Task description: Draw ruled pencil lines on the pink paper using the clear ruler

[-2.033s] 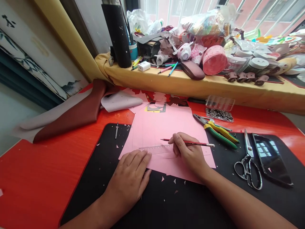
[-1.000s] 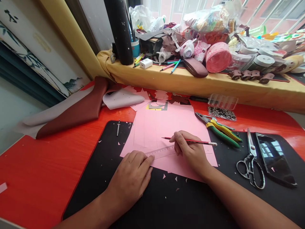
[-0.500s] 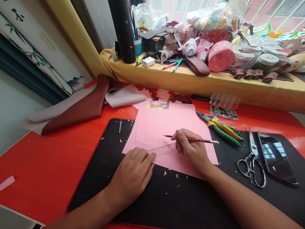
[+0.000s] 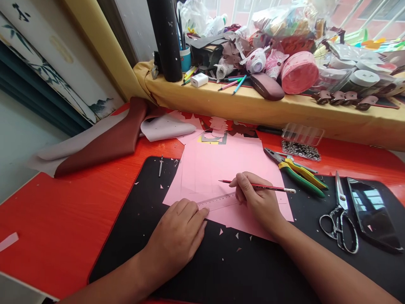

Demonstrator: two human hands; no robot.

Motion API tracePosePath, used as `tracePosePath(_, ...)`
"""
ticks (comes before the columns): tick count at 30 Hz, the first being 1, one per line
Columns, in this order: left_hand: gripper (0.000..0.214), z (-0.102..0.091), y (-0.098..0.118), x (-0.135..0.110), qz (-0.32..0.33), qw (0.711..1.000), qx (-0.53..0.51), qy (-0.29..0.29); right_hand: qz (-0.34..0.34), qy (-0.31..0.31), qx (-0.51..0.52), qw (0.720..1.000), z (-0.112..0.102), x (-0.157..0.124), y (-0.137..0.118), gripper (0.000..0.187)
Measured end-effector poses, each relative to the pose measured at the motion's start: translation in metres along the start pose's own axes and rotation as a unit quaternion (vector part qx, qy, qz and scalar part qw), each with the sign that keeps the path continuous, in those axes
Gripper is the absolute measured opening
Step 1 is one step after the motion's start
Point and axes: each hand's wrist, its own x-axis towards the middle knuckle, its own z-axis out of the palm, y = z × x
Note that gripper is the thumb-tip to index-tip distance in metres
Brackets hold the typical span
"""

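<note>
A pink sheet of paper (image 4: 221,164) lies on a black cutting mat (image 4: 221,261) on the red table. A clear plastic ruler (image 4: 220,201) rests across the sheet's near part. My left hand (image 4: 179,234) lies flat on the mat with its fingertips pressing the ruler's left end. My right hand (image 4: 257,200) is closed on a red pencil (image 4: 268,188), held almost level with its tip pointing left over the paper, while its lower fingers touch the ruler's right end.
Green-and-yellow pliers (image 4: 300,171), scissors (image 4: 340,215) and a dark phone (image 4: 371,213) lie right of the paper. A small tool (image 4: 160,165) sits at the mat's top left. Brown leather (image 4: 104,145) lies left. A cluttered yellow ledge (image 4: 253,109) runs behind.
The ruler's left end has swung slightly toward me under my left fingertips, so it now slants. My right hand keeps the pencil over the paper. The view has shifted a little.
</note>
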Motion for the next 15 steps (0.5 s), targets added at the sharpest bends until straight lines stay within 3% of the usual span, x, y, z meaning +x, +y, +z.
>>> tracePosePath(15, 0.022, 0.0000, 0.0015, -0.0006, 0.004, 1.000, 0.010, -0.003, 0.001, -0.026, 0.001, 1.000, 0.0004, 0.0006, 0.0000, 0.051)
